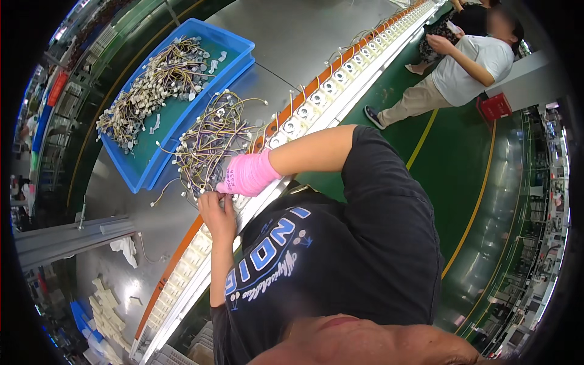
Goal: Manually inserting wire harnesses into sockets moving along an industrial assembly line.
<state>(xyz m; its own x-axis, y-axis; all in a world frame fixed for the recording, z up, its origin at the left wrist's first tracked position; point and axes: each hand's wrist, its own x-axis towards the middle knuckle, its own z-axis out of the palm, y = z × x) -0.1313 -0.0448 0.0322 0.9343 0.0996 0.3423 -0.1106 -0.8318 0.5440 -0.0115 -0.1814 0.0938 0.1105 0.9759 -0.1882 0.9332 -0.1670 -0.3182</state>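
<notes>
My right hand [243, 175] is in a pink glove and bends down over a long row of white parts. Its fingers close at the tip against my bare left hand [217, 210], whose thumb and fingers are pinched together. What they pinch is hidden between the fingers. Right beside both hands lies a loose heap of wire harnesses [210, 137], yellow, dark and white leads with small white connectors. Under the hands runs the row of white moulded parts [305, 112], several with round dark-centred openings.
A blue bin [143, 179] full of more harnesses stands on the grey metal table [277, 36] beyond the heap. An orange strip [182, 246] edges the row. White pieces [104, 310] lie at lower left. Another person [468, 70] stands at upper right near a red box [496, 106].
</notes>
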